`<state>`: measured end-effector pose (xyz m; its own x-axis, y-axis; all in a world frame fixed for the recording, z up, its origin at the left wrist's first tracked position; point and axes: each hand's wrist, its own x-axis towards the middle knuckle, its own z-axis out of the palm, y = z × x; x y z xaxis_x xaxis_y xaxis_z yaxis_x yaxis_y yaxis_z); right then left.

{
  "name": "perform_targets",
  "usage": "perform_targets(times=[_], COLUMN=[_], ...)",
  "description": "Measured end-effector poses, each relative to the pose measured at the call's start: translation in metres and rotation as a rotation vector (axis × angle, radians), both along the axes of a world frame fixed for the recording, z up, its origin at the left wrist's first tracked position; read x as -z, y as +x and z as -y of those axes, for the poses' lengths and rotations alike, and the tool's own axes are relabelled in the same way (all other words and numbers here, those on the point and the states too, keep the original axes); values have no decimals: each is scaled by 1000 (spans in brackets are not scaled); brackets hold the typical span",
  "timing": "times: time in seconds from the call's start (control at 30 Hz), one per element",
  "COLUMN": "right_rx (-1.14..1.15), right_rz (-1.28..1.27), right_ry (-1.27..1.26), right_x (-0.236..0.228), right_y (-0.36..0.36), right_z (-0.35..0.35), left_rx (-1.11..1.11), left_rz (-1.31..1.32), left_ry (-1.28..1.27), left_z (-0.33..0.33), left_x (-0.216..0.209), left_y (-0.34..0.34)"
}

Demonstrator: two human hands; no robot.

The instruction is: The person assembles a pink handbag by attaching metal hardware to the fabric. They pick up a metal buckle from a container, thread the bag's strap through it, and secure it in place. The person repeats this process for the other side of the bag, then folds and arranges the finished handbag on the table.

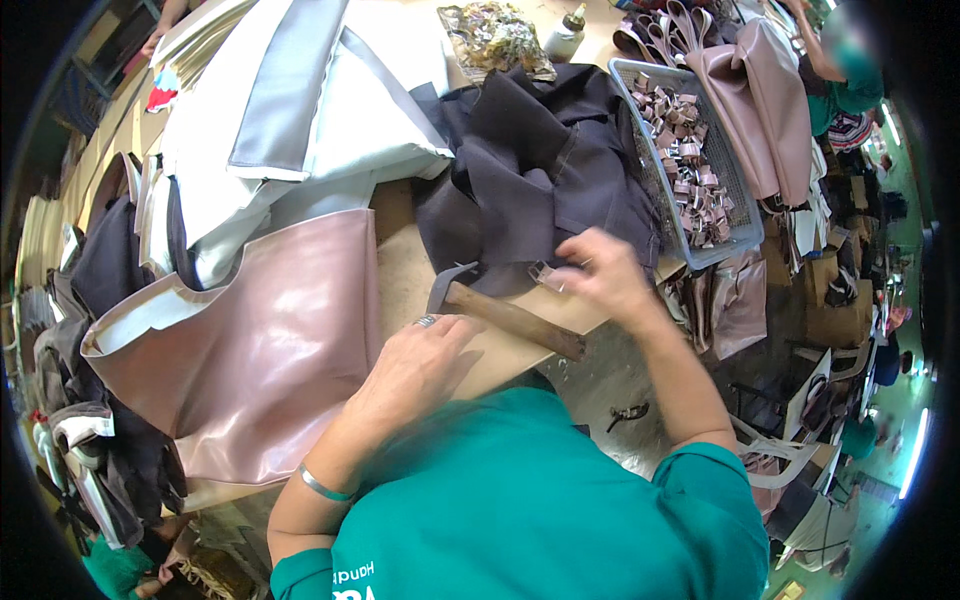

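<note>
My right hand [608,275] is pinched at the fingertips on a small pink strap tab with a metal ring [541,273], at the near edge of a dark fabric piece [510,185]. Motion blurs its fingers a little. On the table edge rests my left hand [415,360], back upward, its fingers stretched toward the hammer and seemingly holding nothing. The hammer [515,320] lies between my hands, its wooden handle reaching past the table's edge. Left of my left hand is a shiny pink bag piece [285,330] with a pale lining.
A grey plastic basket [745,245] at the right holds many pink tabs with metal rings. Behind stand a small bottle [565,35] and a clear bag of small parts [495,40]. White and grey panels [300,120] are piled at the far left. Co-workers are around.
</note>
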<state>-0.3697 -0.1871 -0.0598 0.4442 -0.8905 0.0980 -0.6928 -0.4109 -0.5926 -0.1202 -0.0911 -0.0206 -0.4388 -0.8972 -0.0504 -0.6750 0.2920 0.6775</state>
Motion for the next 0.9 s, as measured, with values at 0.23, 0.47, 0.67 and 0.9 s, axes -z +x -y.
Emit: perform_targets(times=[0.23,0.47,0.67,0.9], right_rx=[143,-66,-205,-287], right_rz=[175,825,816,762], right_ry=[459,1102,1064,1114], right_x=[7,-35,-28,-20], right_y=[1,41,87,109], right_z=[-13,-21,-17,-24], left_rx=[-51,-271,-535,-735], left_rz=[-35,-570,-674,-1019], left_ry=[54,134,154,238], left_z=[1,14,9,-15], left_x=[7,4,6,3], left_y=[3,-12,-1,24])
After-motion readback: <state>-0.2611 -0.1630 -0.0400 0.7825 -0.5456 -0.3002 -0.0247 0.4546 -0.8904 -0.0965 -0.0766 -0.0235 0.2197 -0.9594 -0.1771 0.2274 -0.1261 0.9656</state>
